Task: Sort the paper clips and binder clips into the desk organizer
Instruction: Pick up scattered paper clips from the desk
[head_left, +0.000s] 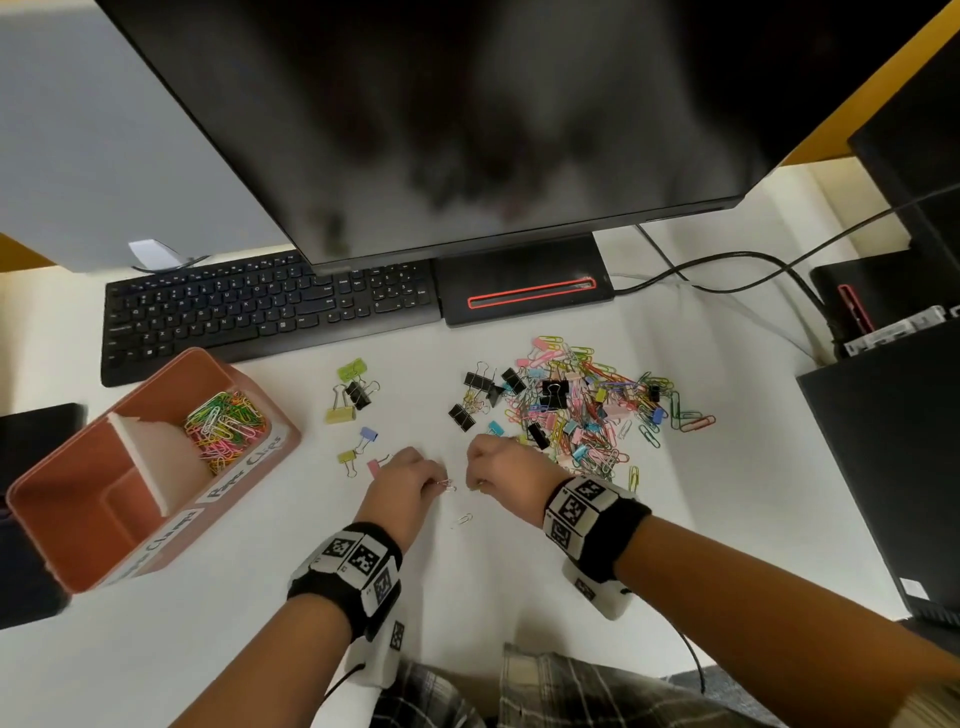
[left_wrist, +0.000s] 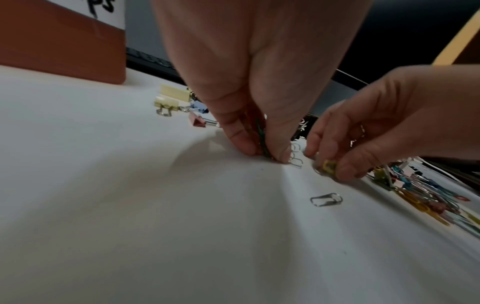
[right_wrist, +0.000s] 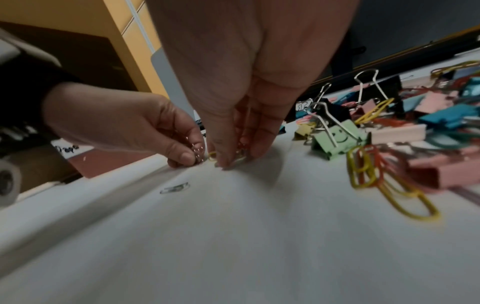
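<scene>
A terracotta desk organizer (head_left: 62, 499) stands at the left; its far compartment holds several coloured paper clips (head_left: 226, 423). A mixed pile of paper clips and binder clips (head_left: 576, 410) lies right of centre. My left hand (head_left: 410, 483) pinches paper clips (left_wrist: 262, 137) against the white desk with thumb and fingertips. My right hand (head_left: 498, 475) sits close beside it, pinching a yellow paper clip (left_wrist: 328, 166) at the desk surface. A lone silver paper clip (head_left: 462, 519) lies just in front of both hands.
Loose binder clips (head_left: 353, 395) lie between the organizer and the pile. A black keyboard (head_left: 270, 312) and a monitor (head_left: 441, 119) fill the back. A dark computer case (head_left: 883, 467) stands at the right, with cables (head_left: 727, 260) behind the pile.
</scene>
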